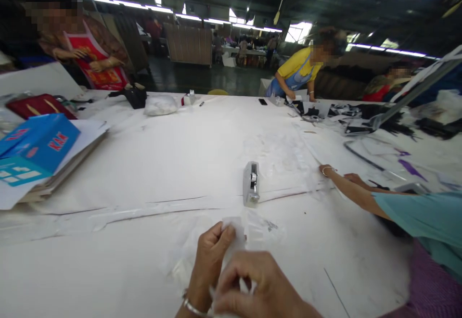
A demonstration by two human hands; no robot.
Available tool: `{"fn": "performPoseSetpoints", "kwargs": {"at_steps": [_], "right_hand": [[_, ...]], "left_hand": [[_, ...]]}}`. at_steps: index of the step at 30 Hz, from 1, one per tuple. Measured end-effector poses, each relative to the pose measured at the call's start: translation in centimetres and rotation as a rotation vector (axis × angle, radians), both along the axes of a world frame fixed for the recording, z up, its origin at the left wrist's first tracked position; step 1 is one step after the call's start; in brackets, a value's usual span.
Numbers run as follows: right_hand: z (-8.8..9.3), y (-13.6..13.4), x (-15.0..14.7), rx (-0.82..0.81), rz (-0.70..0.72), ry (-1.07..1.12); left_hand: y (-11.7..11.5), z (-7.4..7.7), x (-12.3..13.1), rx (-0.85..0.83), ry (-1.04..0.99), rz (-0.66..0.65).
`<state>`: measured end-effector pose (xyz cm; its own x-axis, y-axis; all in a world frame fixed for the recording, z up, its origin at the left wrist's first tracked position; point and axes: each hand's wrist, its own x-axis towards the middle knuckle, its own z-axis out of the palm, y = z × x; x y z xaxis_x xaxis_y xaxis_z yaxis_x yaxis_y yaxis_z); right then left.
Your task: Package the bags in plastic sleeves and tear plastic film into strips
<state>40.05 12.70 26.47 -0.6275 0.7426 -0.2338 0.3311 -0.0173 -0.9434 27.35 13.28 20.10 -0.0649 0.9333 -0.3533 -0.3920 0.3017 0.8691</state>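
Note:
My left hand [212, 248], a bracelet on its wrist, pinches a small translucent plastic bag [236, 226] between thumb and fingers. Closer to the camera, my right hand [265, 279] is curled with its fingers drawn together and partly blurred by motion. A whitish bit shows at its fingers, but what they hold is unclear. Under and around my hands lie more clear plastic bags [258, 229] on the white table [144, 173]. Just beyond them stands a grey tape dispenser [250, 184].
A blue box [54, 142] rests on stacked boards at left. Flat clear bags [281, 157] spread beyond the dispenser. A co-worker's arm [350, 190] reaches in from the right. Two people stand across the table, near a white bundle [161, 105] and dark pieces [342, 110].

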Motion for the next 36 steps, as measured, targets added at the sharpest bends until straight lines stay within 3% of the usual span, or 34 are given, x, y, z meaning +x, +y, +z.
{"fn": "performPoseSetpoints", "kwargs": {"at_steps": [4,6,8,17,24,31,36], "right_hand": [[-1.3,2.6,-0.8,0.440,-0.364,-0.006],[-1.6,2.9,-0.6,0.539,-0.442,-0.024],[-1.6,2.8,-0.3,0.512,-0.444,-0.034],[-1.6,2.3,0.0,0.116,-0.490,0.073],[-2.7,2.6,0.2,0.263,-0.545,-0.044],[-4.2,3.1,0.0,0.079,-0.564,0.121],[-5.2,3.5,-0.6,0.087,-0.628,0.213]], "left_hand": [[-1.5,0.2,-0.2,0.073,-0.023,0.015],[-1.8,0.1,-0.3,0.045,-0.037,-0.007],[-2.0,-0.2,-0.4,0.019,-0.035,-0.029],[-2.1,-1.5,-1.0,0.082,-0.066,-0.159],[-2.2,-0.6,-0.6,0.082,-0.124,-0.109],[-1.4,-0.7,0.7,0.073,-0.039,0.011],[-1.2,-1.2,1.2,0.059,-0.028,0.036]]}}
